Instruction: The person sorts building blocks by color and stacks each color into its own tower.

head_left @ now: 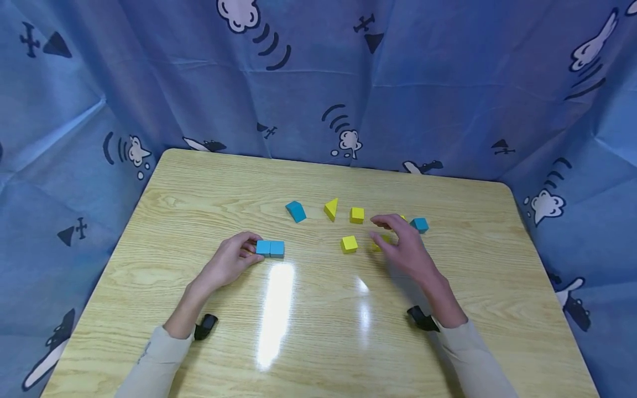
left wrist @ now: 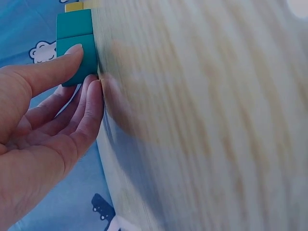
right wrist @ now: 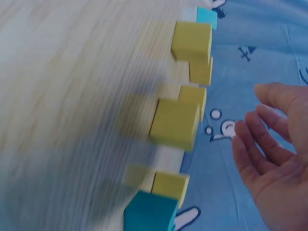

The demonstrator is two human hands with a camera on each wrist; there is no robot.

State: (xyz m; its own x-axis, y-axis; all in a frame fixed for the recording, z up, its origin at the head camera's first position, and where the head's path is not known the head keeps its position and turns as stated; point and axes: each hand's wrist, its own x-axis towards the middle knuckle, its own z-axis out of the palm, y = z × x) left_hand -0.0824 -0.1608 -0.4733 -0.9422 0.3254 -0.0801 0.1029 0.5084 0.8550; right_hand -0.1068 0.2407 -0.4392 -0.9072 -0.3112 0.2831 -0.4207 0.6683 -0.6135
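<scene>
Backdrop: blue cloth [head_left: 298, 83] printed with clouds and dark shapes surrounds a pale wooden table [head_left: 343, 359], whose glossy top throws back a bright streak.
Blue pair: on the left side of the table we find the left blue block [head_left: 263, 249] and the right blue block [head_left: 277, 249], side by side and touching.
Left grip: we see the left hand [head_left: 232, 258] pinching the left blue block between thumb and fingers; no finger braces its neighbour.
Right grip: as far as we can see, the right hand [head_left: 404, 247] grasps nothing, its fingers loosely bent and the thumb apart, close to the covered yellow block [right wrist: 174, 124] and the far yellow block [right wrist: 172, 185].
Yellow row: farther left stand the front yellow cube [head_left: 349, 244], the back yellow cube [head_left: 356, 215] and the yellow wedge [head_left: 331, 209], set apart.
Spare blues: the angled blue block [head_left: 296, 211] lies beyond the pair; the end blue block [head_left: 420, 225] sits just past the right hand.
Seam risk: we judge that a slight twist of the pinching thumb could open the joint, the outer block being unheld.
Crowding risk: closing on one yellow block, the knuckles might knock another, standing so near.
Gloss risk: we suspect a nudged block could skid on so smooth a finish.
</scene>
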